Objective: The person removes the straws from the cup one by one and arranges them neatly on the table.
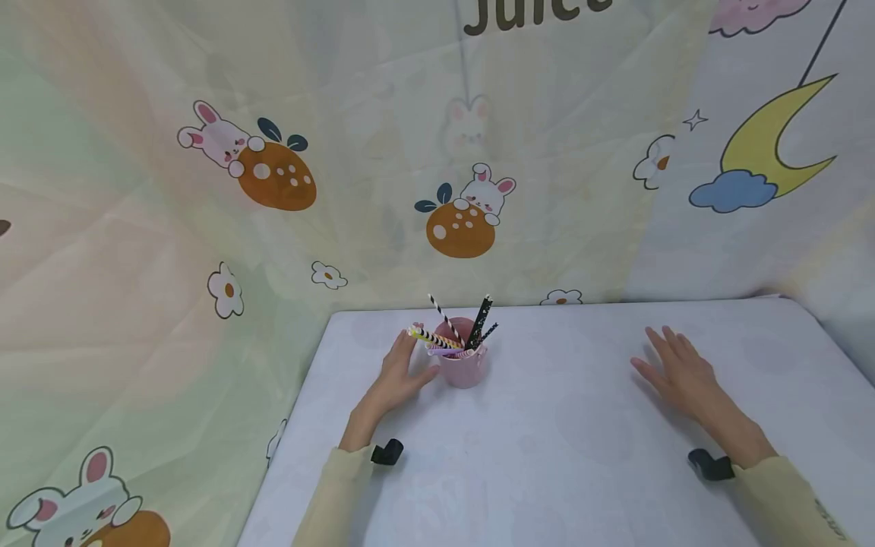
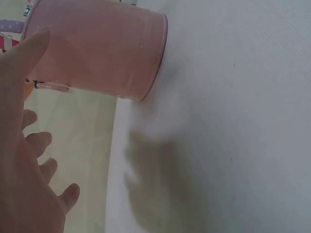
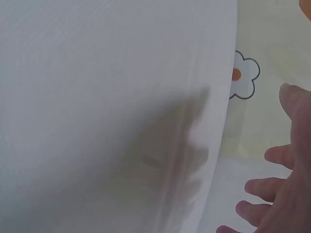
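Observation:
A small pink bucket (image 1: pixel 463 371) stands upright on the white table, with several patterned paper straws (image 1: pixel 480 323) leaning out of its top. Just left of it is my left hand (image 1: pixel 399 376), thumb and fingers spread apart around the near side. In the left wrist view the thumb (image 2: pixel 31 51) overlaps the bucket (image 2: pixel 97 46); whether it touches I cannot tell. The other fingers stay apart from the bucket there. Over the right part of the table my right hand (image 1: pixel 683 380) hovers with its fingers loosely extended, holding nothing. Its shadow falls on the cloth in the right wrist view.
A white cloth covers the table (image 1: pixel 547 456), whose far edge meets a hanging printed curtain (image 1: pixel 383 228) with rabbits, flowers and a moon. The curtain also runs along the left side. A black wrist device (image 1: pixel 387 453) sits at the left cuff, another (image 1: pixel 711 465) at the right.

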`<action>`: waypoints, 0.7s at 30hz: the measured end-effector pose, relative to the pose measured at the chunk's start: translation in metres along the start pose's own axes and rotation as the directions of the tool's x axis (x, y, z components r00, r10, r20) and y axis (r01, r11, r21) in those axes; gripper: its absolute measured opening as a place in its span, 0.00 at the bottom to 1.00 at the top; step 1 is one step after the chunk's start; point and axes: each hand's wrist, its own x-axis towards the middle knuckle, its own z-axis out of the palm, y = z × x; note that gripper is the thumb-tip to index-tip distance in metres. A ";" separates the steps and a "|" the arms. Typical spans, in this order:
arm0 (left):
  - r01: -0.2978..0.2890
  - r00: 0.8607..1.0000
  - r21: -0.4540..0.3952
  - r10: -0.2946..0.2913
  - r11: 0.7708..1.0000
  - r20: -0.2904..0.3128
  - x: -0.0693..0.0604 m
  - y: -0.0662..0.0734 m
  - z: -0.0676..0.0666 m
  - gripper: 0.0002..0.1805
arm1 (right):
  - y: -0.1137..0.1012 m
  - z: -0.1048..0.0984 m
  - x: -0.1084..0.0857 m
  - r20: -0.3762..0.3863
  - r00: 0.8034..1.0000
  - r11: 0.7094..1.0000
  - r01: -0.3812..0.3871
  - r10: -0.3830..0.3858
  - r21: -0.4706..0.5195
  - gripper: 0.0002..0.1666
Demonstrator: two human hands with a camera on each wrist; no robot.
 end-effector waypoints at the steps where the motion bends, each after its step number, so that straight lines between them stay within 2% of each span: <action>1: -0.008 1.000 -0.012 0.008 1.000 0.011 0.001 0.002 0.000 0.50 | -0.001 0.000 0.000 -0.002 1.000 1.000 0.002 -0.002 0.000 0.48; 5: -0.020 0.999 -0.053 0.022 0.998 0.045 0.004 0.010 -0.001 0.54 | -0.009 0.002 0.001 -0.004 1.000 1.000 0.010 -0.010 -0.002 0.48; 8: -0.042 0.998 -0.079 0.046 0.996 0.047 0.008 0.015 -0.002 0.56 | -0.015 0.003 0.002 -0.004 1.000 1.000 0.016 -0.016 0.000 0.47; 13: -0.086 0.995 -0.105 0.091 0.991 0.044 0.013 0.021 -0.002 0.55 | -0.022 0.003 0.001 0.000 1.000 1.000 0.028 -0.028 0.001 0.47; 21: -0.104 0.991 -0.133 0.114 0.986 0.065 0.016 0.026 -0.001 0.53 | -0.030 0.005 0.001 -0.015 0.998 0.999 0.054 -0.054 -0.004 0.47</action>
